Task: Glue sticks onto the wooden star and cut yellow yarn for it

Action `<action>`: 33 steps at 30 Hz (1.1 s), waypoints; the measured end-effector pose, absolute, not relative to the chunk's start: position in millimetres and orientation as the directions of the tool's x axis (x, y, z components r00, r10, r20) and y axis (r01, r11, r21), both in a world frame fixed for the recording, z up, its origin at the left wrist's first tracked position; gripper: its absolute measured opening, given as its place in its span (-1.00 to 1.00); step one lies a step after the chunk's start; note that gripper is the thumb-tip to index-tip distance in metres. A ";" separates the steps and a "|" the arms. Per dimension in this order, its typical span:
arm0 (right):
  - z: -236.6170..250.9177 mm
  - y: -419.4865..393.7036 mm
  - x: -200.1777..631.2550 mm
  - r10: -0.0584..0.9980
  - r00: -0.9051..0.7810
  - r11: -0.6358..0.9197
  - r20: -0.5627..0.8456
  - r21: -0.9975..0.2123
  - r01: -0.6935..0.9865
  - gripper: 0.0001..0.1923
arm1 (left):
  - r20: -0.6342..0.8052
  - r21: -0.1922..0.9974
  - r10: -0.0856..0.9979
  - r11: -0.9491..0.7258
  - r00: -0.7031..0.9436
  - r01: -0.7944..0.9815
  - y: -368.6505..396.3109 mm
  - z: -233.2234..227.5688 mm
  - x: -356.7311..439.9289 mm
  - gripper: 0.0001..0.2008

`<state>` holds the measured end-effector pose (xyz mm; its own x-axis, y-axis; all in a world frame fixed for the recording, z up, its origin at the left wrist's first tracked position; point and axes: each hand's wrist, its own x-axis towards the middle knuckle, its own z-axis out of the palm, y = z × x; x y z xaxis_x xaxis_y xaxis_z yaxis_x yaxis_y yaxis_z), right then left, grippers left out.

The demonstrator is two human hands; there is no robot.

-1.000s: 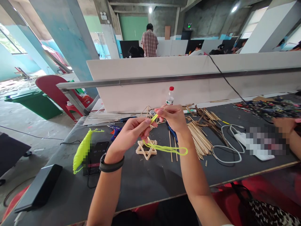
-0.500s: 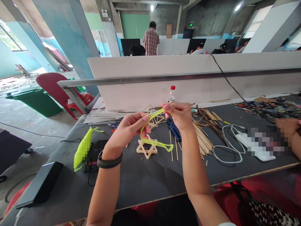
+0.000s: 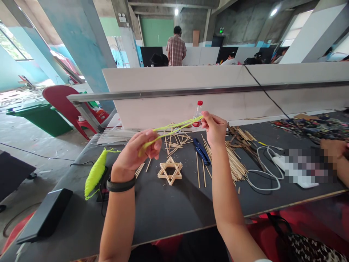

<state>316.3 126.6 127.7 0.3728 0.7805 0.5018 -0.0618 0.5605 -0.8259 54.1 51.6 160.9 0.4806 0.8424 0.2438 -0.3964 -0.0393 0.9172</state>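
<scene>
Strands of yellow-green yarn (image 3: 177,126) stretch between my two raised hands above the table. My right hand (image 3: 215,127) pinches one end between thumb and fingers, higher than the other hand. My left hand (image 3: 141,147) is closed around the other end, with a dark band on its wrist. Below, between my arms, a six-pointed star of wooden sticks (image 3: 170,171) lies on the table. Left of my left hand rests a wound bundle of the same bright yarn (image 3: 96,171), partly over a dark flat device.
A blue-handled tool (image 3: 201,151) and a pile of thin wooden sticks (image 3: 234,163) lie near my right hand. Behind stands a red-capped bottle (image 3: 198,112). A white cable (image 3: 265,182) loops at right, near another person's hand (image 3: 334,151). A black box-shaped device (image 3: 46,214) sits front left.
My hands have moved apart, the left one leftward and down, the right one slightly right and up. The yarn, earlier hanging in a loose loop, is now drawn out between them.
</scene>
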 end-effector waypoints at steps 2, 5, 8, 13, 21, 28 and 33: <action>123.5 133.7 321.6 0.757 0.435 0.568 0.487 -0.820 -0.069 -0.56 | 0.252 0.902 0.864 -0.046 0.436 -0.430 52.5 163.3 43.8 -0.63; 119.8 138.8 326.7 0.740 0.493 0.563 0.458 -0.823 -0.080 -0.60 | 0.256 0.882 0.893 -0.059 0.370 -0.468 53.8 165.4 29.8 -0.65; 118.8 139.9 329.7 0.732 0.513 0.555 0.449 -0.829 -0.066 -0.62 | 0.259 0.871 0.911 -0.078 0.320 -0.485 54.9 165.3 20.1 -0.68; 117.7 142.8 331.8 0.711 0.518 0.551 0.476 -0.835 0.010 -0.56 | 0.364 0.799 0.926 -0.254 0.102 -0.545 54.2 164.1 18.2 -0.75; 111.1 140.1 309.5 0.839 0.296 0.506 0.457 -0.856 -0.111 -0.58 | 0.601 0.594 0.787 -0.557 -0.140 -0.580 47.4 169.6 39.0 -0.92; 111.1 128.4 303.6 0.888 -0.357 0.326 0.292 -0.945 0.038 -0.66 | 0.615 0.655 0.757 -0.647 -0.222 -0.392 35.7 175.2 27.9 -0.58; 108.0 127.5 301.0 0.745 -0.666 0.250 0.038 -0.942 0.225 -0.72 | 0.620 0.617 0.768 -0.604 -0.160 -0.505 38.1 171.7 22.2 -0.76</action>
<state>301.0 127.5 108.0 -0.6659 0.7450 0.0385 0.2251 0.2498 -0.9418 22.2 38.1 171.7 -0.1605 0.7677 0.6204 -0.5052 -0.6038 0.6165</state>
